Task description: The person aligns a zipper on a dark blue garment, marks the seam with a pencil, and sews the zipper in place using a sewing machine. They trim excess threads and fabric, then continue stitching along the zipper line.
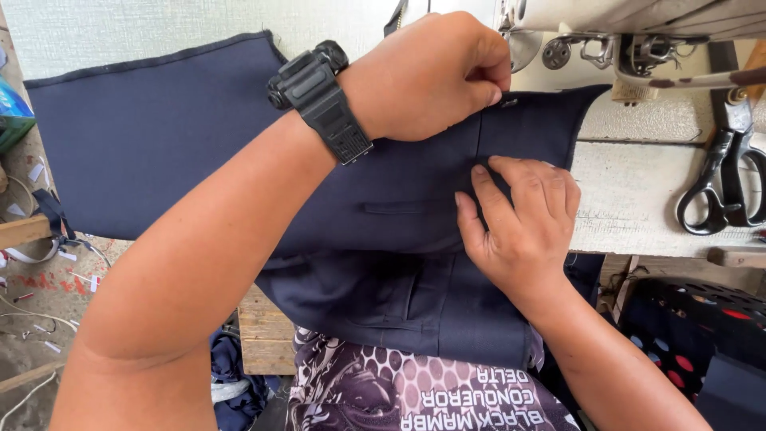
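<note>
One navy garment (199,136) lies flat across the pale sewing table (638,191), its lower part hanging off the near edge onto my lap. One welt pocket slit shows near the middle, one flap pocket lower down.

My left hand (435,76), with one black digital wristwatch (319,100) on that wrist, is curled tight, thumb and fingers pinched on the cloth's top edge next to a small dark button, just under the sewing machine head (638,32). My right hand (523,223) rests palm down on the garment, fingers (511,179) half spread and lightly bent, pressing the fabric beside the vertical seam; it grips nothing.

One pair of black-handled scissors (722,179) lies on the table at the right, well apart from both hands.

Containers: one dark perforated crate (702,319) at lower right, red spots showing through its holes; contents cannot be made out. One green and blue box-like item (12,116) at the far left edge, mostly cut off, possibly a package.

Labels: several small white tags or scraps lie scattered on the floor (40,295) at left, with thread ends; count uncertain.
</note>
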